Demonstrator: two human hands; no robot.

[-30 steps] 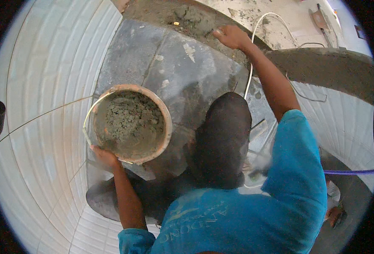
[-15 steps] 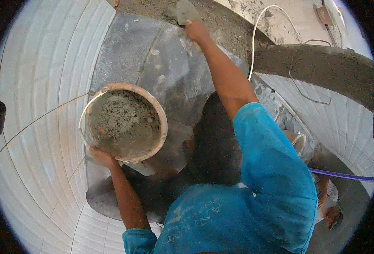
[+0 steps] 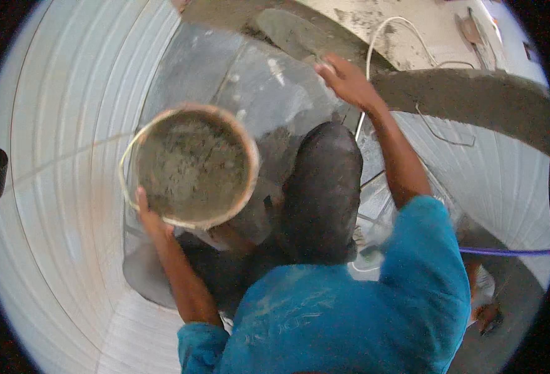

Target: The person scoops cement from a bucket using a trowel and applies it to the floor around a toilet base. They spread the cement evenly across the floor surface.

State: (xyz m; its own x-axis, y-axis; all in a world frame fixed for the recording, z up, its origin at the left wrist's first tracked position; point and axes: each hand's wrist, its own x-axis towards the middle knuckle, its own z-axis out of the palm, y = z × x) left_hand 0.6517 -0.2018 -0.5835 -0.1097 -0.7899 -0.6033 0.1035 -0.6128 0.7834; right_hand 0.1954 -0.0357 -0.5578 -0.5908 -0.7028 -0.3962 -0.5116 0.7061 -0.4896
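Observation:
My left hand (image 3: 153,218) grips the near-left rim of a round bucket (image 3: 254,159), its thumb side up against the wall. Wet grey mortar (image 3: 191,165) fills much of the bucket, and a pale handle (image 3: 124,168) hangs down its left side. Out ahead, my right hand (image 3: 346,80) is closed round the handle of a trowel (image 3: 287,32). The trowel's broad, mortar-smeared blade points to the far left, over the edge between the grey slabs (image 3: 219,56) and a strip of rough mortar. Motion blurs the bucket slightly.
White ribbed tiles (image 3: 63,143) line the left side. A white cable (image 3: 369,56) loops near the right hand, beside a curved mortar-coated ledge (image 3: 462,100) with a bent wire (image 3: 440,137). Another tool (image 3: 471,34) lies at the far right. Part of another person (image 3: 488,311) shows lower right.
My right hand has drawn the trowel back toward me and to the right, its blade now lying flatter. The bucket, still in my left hand, appears slightly higher and farther right in view.

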